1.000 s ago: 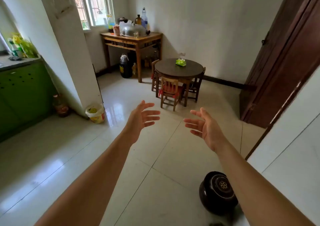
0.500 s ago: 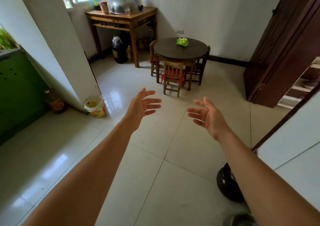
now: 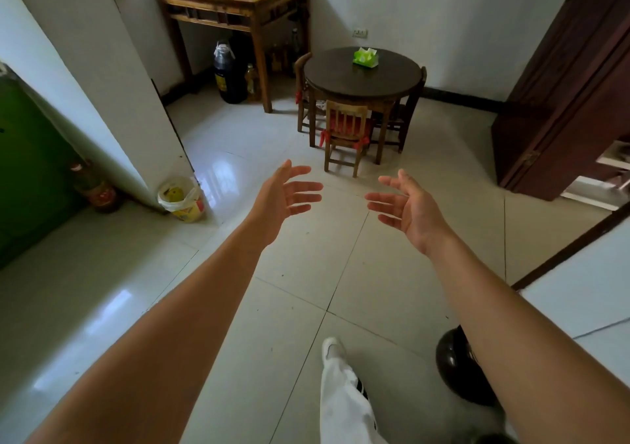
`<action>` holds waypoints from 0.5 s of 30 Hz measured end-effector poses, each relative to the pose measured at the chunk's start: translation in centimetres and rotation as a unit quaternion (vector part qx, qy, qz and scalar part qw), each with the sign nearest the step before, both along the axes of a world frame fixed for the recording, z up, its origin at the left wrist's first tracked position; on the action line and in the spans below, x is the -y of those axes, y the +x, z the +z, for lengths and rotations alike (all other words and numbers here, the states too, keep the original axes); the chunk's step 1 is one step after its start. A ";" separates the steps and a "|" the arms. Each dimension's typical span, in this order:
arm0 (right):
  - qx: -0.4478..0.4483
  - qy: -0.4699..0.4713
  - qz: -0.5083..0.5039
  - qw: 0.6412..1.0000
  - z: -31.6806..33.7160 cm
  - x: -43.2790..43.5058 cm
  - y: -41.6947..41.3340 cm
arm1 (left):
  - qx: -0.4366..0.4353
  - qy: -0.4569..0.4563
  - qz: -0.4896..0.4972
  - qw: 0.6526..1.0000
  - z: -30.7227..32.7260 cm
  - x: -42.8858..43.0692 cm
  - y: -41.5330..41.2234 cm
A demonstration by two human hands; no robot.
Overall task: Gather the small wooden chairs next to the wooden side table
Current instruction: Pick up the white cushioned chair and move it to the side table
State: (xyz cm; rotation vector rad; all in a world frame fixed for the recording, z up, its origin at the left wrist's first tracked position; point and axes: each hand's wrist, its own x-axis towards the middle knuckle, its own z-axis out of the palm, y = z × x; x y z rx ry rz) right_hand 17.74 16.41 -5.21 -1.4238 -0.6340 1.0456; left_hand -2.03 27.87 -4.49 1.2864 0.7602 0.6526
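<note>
near chair (image 3: 345, 133) dead ahead, far of both hands, back facing us | left hand (image 3: 284, 199) + right hand (image 3: 407, 205) equidistant, fingers wide, empty | side table (image 3: 238, 3) far-left

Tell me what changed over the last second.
The person walked toward the round table; a white-trousered leg has stepped into view. Nothing was grasped. Left hand and right hand stay open and empty; the small chairs remain tucked at the table.

Three small wooden chairs (image 3: 345, 133), one round table (image 3: 362, 77), one wooden side table (image 3: 238, 3), two hands (image 3: 279, 201).
</note>
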 end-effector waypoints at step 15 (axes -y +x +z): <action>0.013 -0.013 0.048 0.999 0.9 -19.2 12.5 | -0.017 0.004 0.053 0.998 2.6 -17.6 12.9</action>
